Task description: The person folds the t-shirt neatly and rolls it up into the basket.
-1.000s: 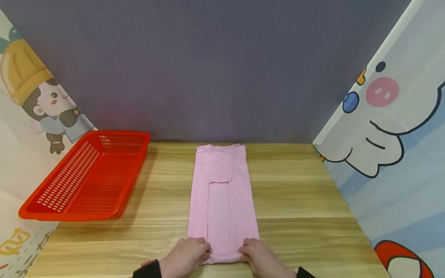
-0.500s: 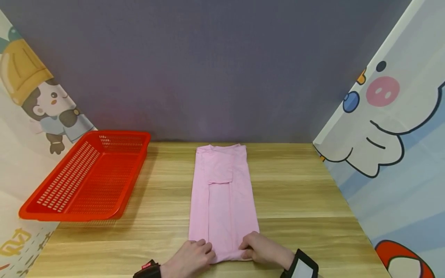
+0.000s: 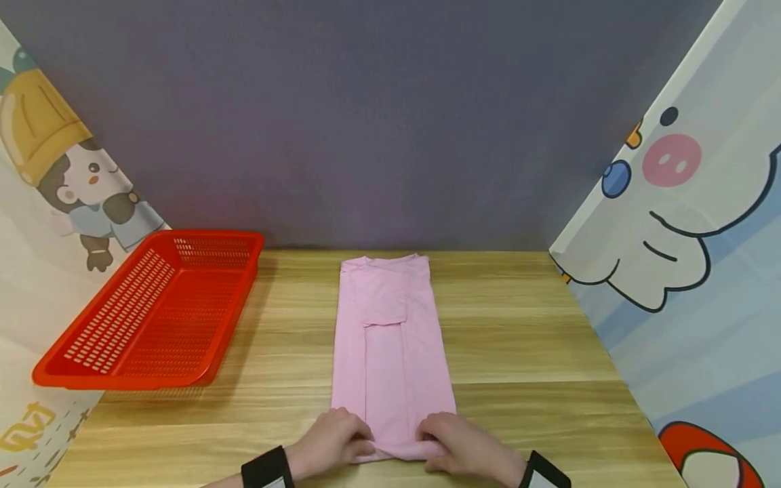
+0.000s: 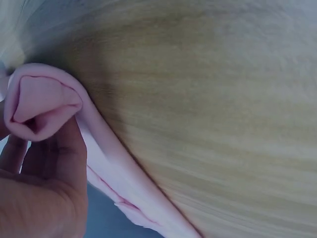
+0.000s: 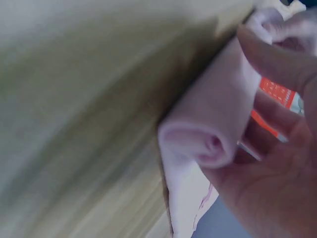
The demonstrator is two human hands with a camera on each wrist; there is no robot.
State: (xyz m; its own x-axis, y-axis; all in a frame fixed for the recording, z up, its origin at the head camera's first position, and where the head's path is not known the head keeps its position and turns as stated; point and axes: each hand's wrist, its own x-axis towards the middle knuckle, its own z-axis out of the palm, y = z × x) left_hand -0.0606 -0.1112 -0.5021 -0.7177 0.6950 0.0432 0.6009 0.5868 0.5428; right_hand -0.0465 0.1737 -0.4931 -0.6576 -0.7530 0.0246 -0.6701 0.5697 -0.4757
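Note:
A pink shirt (image 3: 386, 366), folded into a long narrow strip, lies on the wooden table with its neckline end away from me. Its near end is rolled up, and the layers of the roll (image 4: 47, 101) show in the left wrist view. At the roll's left end my left hand (image 3: 334, 437) grips it, fingers curled against it. My right hand (image 3: 460, 444) holds the other end; in the right wrist view the thumb lies over the rolled cloth (image 5: 203, 119) and the fingers are on its far side. Part of the roll is hidden behind both hands.
A red perforated plastic basket (image 3: 122, 381) stands at the left of the table (image 3: 518, 352). A grey panel (image 3: 390, 122) rises behind the table's back edge. Cartoon-printed sheets hang along the left side (image 3: 36, 244) and the right side (image 3: 720, 271).
My left hand has gone from lying flatter over the near edge to gripping the roll. The right hand has shifted slightly, its wrist turning. The shirt's far end has moved slightly left.

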